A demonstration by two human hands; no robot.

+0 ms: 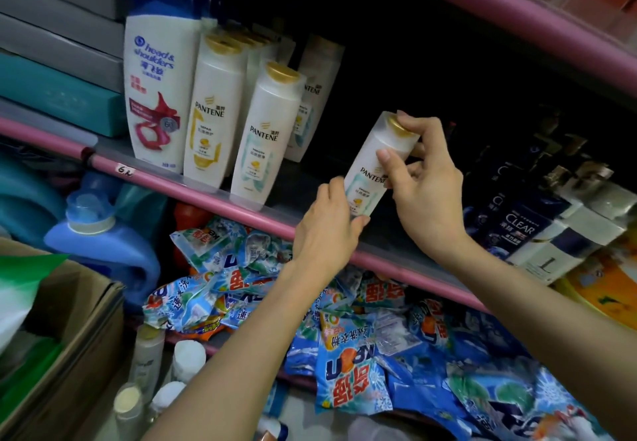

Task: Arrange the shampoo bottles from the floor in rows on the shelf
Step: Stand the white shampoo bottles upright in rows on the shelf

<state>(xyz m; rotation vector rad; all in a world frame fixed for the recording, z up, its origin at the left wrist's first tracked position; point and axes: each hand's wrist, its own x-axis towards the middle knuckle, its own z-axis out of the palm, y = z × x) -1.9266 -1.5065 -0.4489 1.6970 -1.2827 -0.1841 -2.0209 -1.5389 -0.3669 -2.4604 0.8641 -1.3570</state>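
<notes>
1. While both hands close on it, one white Pantene bottle (370,172) with a gold cap leans over the pink shelf edge (193,187), to the right of the standing row and apart from it.
2. Gripping low, the left hand (327,230) wraps the bottle's base; the right hand (425,192) pinches its neck and cap with thumb and fingers curled.
3. On the shelf, left of the held bottle, stand one tall Head & Shoulders bottle (157,96) and two front Pantene bottles — one with a yellow label (213,110), one with a pale green label (265,134) — smooth, glossy plastic with rounded shoulders; more stand behind them, blurred and dim, so their count is unclear.
4. Right of the held bottle sit dark Clear boxes (517,223) and white cartons (558,251), their number hard to tell.
5. Below the shelf edge lies a heap of crinkled blue detergent sachets (348,365); one blue jug (103,234) stands to the left.
6. At lower left, a cardboard box (79,337) and about four pale bottles on the floor (165,371), seen blurred.
</notes>
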